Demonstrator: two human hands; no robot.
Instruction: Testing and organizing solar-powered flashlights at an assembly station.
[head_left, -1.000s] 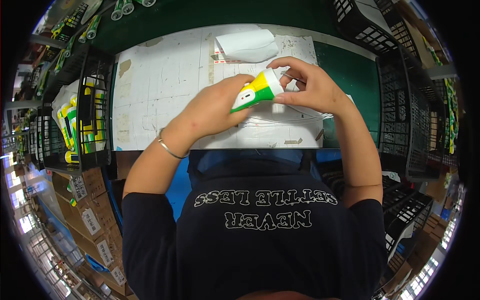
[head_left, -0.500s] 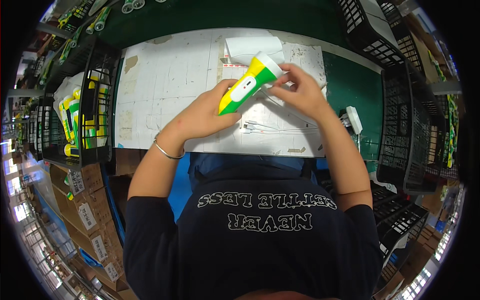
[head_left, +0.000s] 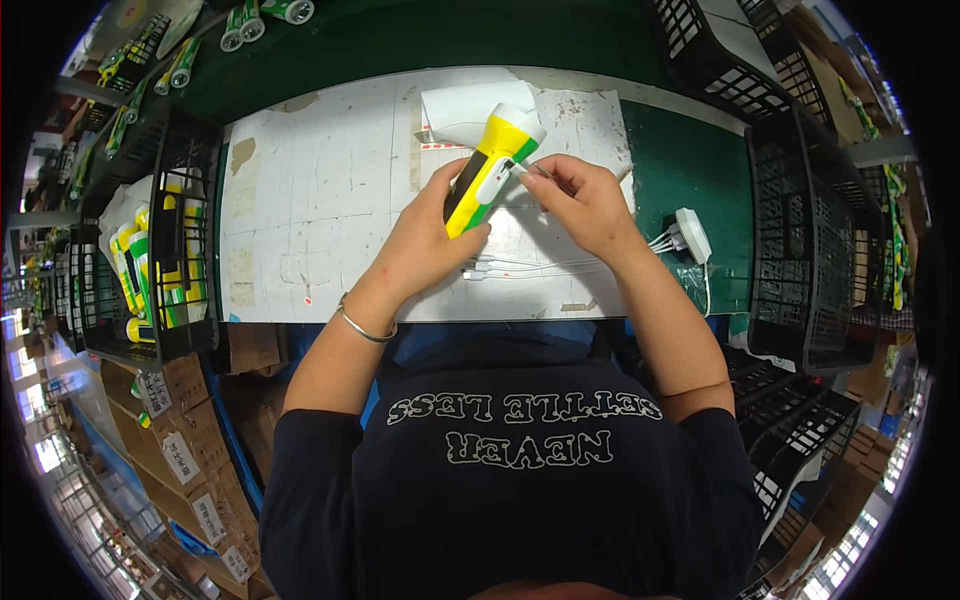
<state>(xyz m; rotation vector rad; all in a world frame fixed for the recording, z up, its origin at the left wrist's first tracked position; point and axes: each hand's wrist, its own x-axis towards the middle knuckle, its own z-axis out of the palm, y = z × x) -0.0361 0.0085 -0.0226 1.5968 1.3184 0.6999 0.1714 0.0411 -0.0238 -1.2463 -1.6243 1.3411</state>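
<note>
My left hand [head_left: 428, 228] is wrapped round the body of a yellow and green flashlight [head_left: 511, 136], which is tilted with its white head up and to the right. A white oval panel [head_left: 491, 185] with a small socket faces up on its side. At that socket my right hand [head_left: 588, 205] pinches the white plug [head_left: 517, 169] of a charging cable between thumb and fingers. The plug meets the panel, but I cannot tell how deep it sits. More white cables [head_left: 530, 270] lie on the table below the hands.
A white multi-port charger [head_left: 691, 234] stands at the right with cables in it. Behind the flashlight lies a curled white sheet [head_left: 470, 112]. A black crate [head_left: 150, 335] of flashlights stands left, stacked black crates [head_left: 815, 250] right. Several flashlights [head_left: 250, 28] lie at the far edge.
The flashlight has rolled in my left hand, showing a dark strip and its panel turned to the right. My right hand has come in with the cable plug against the panel.
</note>
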